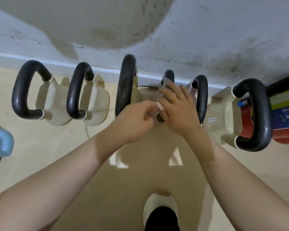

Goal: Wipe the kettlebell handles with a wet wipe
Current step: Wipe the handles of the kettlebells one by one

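Several cream kettlebells with black handles stand in a row on the floor against the wall. The fourth handle (169, 75) pokes out above my hands. My right hand (177, 105) lies over that handle with a grey wet-wipe packet (163, 84) under its fingers. My left hand (137, 119) pinches a bit of white wipe (160, 106) at the packet's near end. The third handle (126, 84) stands just left of my hands, the fifth handle (201, 97) just right.
Two more kettlebells (28, 89) stand at the left, and a large one marked 8 (252, 114) at the right. A red fire extinguisher (285, 120) lies behind it. A blue stool (0, 142) is at the left edge. My white shoe (160, 207) is below.
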The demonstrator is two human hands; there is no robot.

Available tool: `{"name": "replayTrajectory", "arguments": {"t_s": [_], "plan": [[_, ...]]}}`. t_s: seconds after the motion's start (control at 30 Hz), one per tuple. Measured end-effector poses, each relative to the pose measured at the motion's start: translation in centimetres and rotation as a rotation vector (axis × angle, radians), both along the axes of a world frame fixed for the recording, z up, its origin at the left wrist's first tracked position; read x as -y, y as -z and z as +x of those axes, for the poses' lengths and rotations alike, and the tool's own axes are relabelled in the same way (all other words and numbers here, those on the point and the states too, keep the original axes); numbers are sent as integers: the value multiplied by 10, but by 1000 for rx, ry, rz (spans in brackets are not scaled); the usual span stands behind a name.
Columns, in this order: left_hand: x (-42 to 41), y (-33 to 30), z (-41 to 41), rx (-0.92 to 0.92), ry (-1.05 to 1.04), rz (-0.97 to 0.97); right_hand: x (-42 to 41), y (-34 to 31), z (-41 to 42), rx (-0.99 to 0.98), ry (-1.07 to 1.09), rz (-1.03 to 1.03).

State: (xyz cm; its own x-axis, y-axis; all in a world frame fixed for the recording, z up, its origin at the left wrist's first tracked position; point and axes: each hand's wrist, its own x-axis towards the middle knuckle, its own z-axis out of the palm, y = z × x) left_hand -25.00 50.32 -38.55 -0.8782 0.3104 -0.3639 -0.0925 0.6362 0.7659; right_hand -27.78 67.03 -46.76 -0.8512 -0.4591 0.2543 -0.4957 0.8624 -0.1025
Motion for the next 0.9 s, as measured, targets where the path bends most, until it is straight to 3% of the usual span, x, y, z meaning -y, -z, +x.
{"name": "replayTrajectory", "arguments": {"t_s": [0.07, 0.2, 0.37, 0.43, 0.47, 0.53, 0.63, 0.7, 0.77, 0.9], "plan": [[8, -4, 3, -76, -16, 43, 3, 2, 14, 2, 17, 60], [22, -10, -6, -282, -1, 18, 4, 13, 47, -103, -179, 354], [46, -1, -8, -635, 76, -22, 11, 3, 23, -151, 18, 307], [60, 5, -8, -668, -4, -36, 20, 9, 39, -107, -30, 352], [64, 6, -9, -623, -86, -31, 26, 9, 49, -31, -82, 344], [67, 8, -9, -418, -277, 42, 46, -6, 62, 132, -59, 97], [64, 12, -8, -23, -520, 338, 78, -47, 48, 170, 347, -594], [62, 14, -7, 130, -569, 501, 95, -65, 26, 203, 481, -808], [65, 12, -8, 239, -594, 647, 115, -70, 15, 273, 344, -687], [83, 10, -9, 464, -494, 787, 128, -39, 41, 208, -45, -192]]}}
